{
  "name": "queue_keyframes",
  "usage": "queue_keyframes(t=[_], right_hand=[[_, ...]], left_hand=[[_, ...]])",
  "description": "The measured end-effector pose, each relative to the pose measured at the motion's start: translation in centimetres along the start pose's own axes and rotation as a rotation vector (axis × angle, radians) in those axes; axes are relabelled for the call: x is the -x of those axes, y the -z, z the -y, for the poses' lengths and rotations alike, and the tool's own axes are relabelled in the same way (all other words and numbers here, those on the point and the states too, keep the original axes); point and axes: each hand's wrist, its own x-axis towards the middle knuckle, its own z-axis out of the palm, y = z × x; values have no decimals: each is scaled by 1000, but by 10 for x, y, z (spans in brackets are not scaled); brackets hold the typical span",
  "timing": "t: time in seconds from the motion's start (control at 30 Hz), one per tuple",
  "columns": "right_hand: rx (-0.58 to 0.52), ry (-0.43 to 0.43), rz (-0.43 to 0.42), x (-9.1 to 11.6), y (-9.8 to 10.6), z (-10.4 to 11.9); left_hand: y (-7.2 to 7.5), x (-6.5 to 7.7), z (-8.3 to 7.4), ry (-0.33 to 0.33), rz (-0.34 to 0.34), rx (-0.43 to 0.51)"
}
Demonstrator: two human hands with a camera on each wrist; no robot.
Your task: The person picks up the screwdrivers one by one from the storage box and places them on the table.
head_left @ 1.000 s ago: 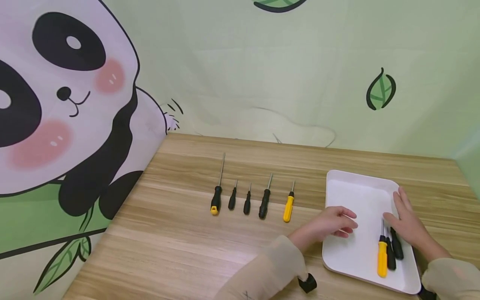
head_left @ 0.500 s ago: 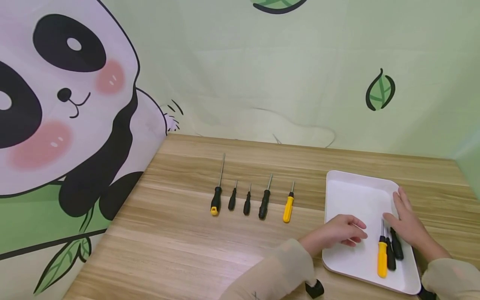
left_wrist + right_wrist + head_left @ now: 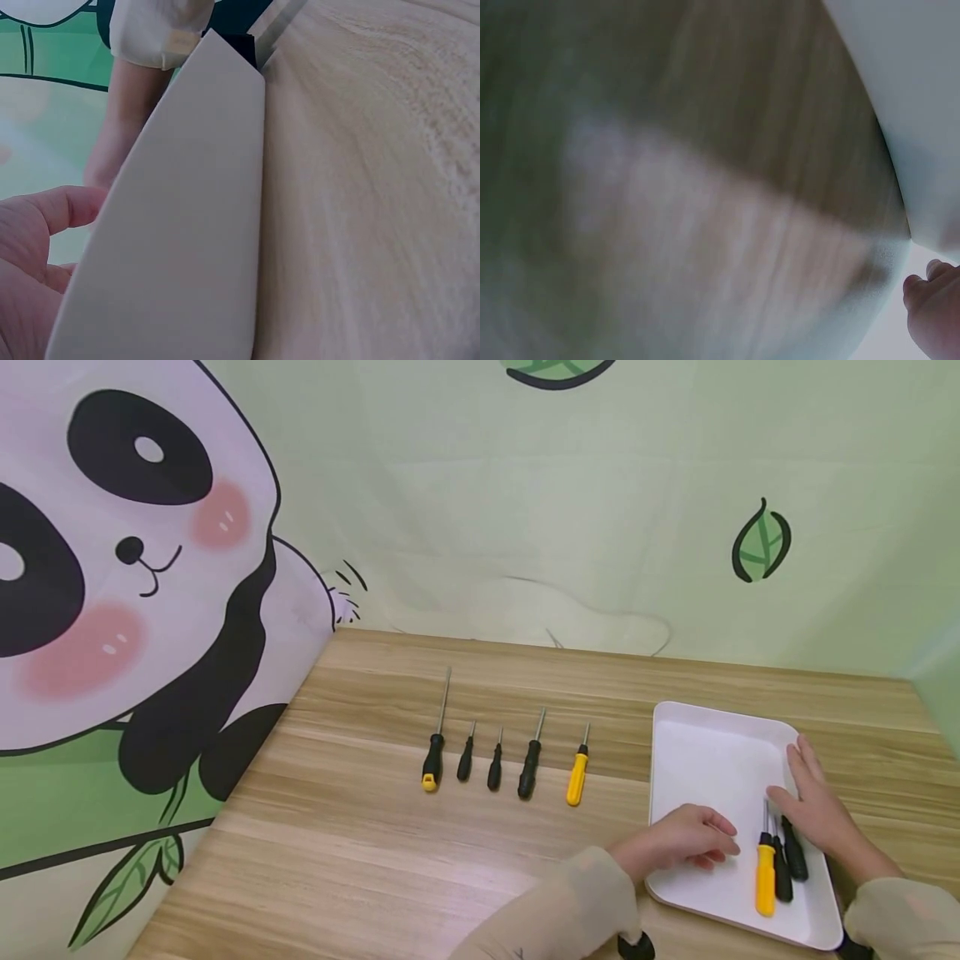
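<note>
In the head view my left hand [image 3: 696, 837] hovers over the left part of the white tray [image 3: 705, 752], fingers loosely bent and holding nothing visible. My right hand [image 3: 817, 802] rests along the tray's right rim with fairly straight fingers, its thumb reaching inside. Close to that thumb lie a yellow-handled screwdriver [image 3: 765, 881] and two black-handled screwdrivers, one [image 3: 782, 872] beside it and another [image 3: 795, 852] at the far right. The hand partly hides their shafts. The left wrist view shows the left fingers [image 3: 71, 206] behind the tray's side wall [image 3: 187, 187].
Left of the tray, several screwdrivers lie in a row on the wooden table [image 3: 360, 860]: a long black-and-yellow one [image 3: 432, 760], smaller black ones [image 3: 465, 760] and a yellow one [image 3: 577, 777]. A printed panda backdrop [image 3: 600, 510] stands behind.
My left hand has moved down and slightly right over the tray, toward the near side. The right hand, tray and screwdrivers stay where they were.
</note>
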Motion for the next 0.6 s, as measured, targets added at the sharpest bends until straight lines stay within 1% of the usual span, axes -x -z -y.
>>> queue_keyframes(t=[0.37, 0.6], right_hand=[[4, -8, 3, 0, -1, 0], [-12, 10, 1, 1, 0, 2]], left_hand=[[-7, 0, -4, 29, -6, -69], [-15, 2, -7, 20, -21, -120]])
